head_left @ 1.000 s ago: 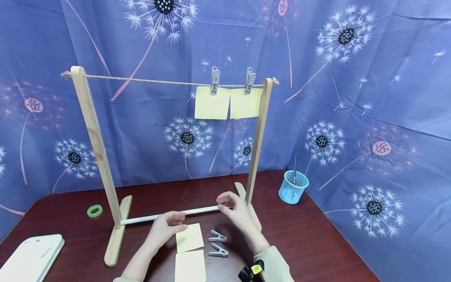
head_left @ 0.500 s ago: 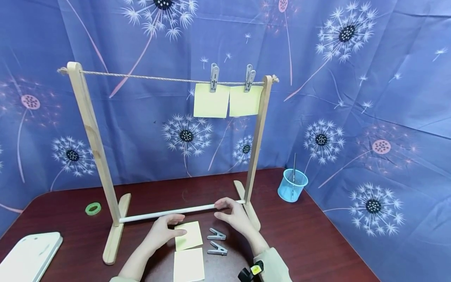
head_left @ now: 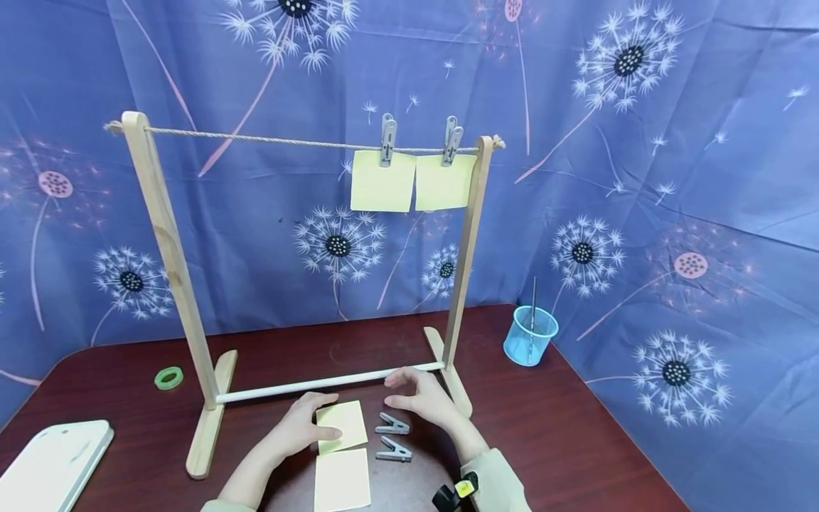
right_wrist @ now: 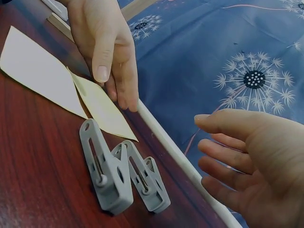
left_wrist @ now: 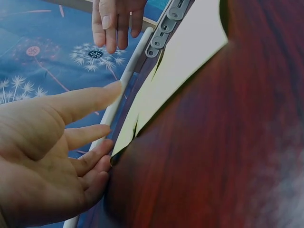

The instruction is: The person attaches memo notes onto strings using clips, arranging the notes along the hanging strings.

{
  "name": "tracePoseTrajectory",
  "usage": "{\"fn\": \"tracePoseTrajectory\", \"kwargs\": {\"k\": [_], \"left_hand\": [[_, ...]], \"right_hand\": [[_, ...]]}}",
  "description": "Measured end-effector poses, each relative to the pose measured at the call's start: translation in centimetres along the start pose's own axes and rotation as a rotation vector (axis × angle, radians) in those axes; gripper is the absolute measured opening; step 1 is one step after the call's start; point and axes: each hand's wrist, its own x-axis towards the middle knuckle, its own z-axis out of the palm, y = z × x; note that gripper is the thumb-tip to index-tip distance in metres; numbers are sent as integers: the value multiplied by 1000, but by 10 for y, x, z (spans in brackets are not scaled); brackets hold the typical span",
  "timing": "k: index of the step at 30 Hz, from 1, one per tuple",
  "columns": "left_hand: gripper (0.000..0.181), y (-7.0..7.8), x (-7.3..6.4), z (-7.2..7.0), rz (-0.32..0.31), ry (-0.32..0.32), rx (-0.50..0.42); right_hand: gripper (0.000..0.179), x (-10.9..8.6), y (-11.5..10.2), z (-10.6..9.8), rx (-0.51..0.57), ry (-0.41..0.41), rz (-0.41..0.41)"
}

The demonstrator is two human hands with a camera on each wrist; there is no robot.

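Observation:
Two yellow sticky notes lie one before the other on the table, a farther note [head_left: 350, 418] and a nearer note [head_left: 342, 481]. My left hand [head_left: 294, 429] is at the left edge of the farther note, fingers loosely spread and thumb over its corner; whether it touches the paper I cannot tell. To the right of the notes lie two grey clothespins, a farther clothespin [head_left: 393, 424] and a nearer clothespin [head_left: 394, 451]. Beyond them my right hand [head_left: 427, 400] hovers near the white rod [head_left: 307, 385], fingers relaxed and holding nothing. In the right wrist view, both clothespins [right_wrist: 107, 171] lie below that hand.
A wooden frame [head_left: 173, 263] stands behind my hands, with a rope [head_left: 269, 140] across its top. Two notes [head_left: 382, 186] hang there from clothespins [head_left: 387, 142], at the right end. Around it are a green tape roll [head_left: 168, 378], a white device [head_left: 54, 462] and a blue mesh cup [head_left: 530, 338].
My left hand has lowered slightly toward the farther note, its thumb now over the paper. My right hand has come down and a little left, toward the clothespins. The head view has shifted slightly.

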Motion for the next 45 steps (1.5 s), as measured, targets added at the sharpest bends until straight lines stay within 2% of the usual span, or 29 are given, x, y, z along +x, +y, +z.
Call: {"fn": "tracePoseTrajectory", "kwargs": {"k": [3,7,11,15,19,25,32,37,41,45], "left_hand": [[58,-1,0,1,12,-7,43],[47,-2,-1,3,15,10,74],[50,-1,-1,5,21,19,105],[55,-1,-1,6,48,25,133],[49,-1,-1,6,63,44,141],[43,-1,0,6,53,81,133],[25,1,4,4,15,153,91],[21,4,4,0,-2,132,33],[25,4,3,-1,-18,104,-24],[29,1,4,-4,1,59,-89]], "right_hand": [[29,0,3,0,-10,3,3],[28,4,19,3,-35,5,2],[28,6,30,3,-37,-6,-4],[28,6,32,1,-54,-8,-3],[28,6,31,2,-92,-14,11],[27,6,33,3,-133,-45,4],[24,6,32,5,-187,-94,-4],[29,6,31,5,-215,-114,23],[34,5,31,7,-222,-145,48],[36,4,31,10,-227,-160,72]]}}
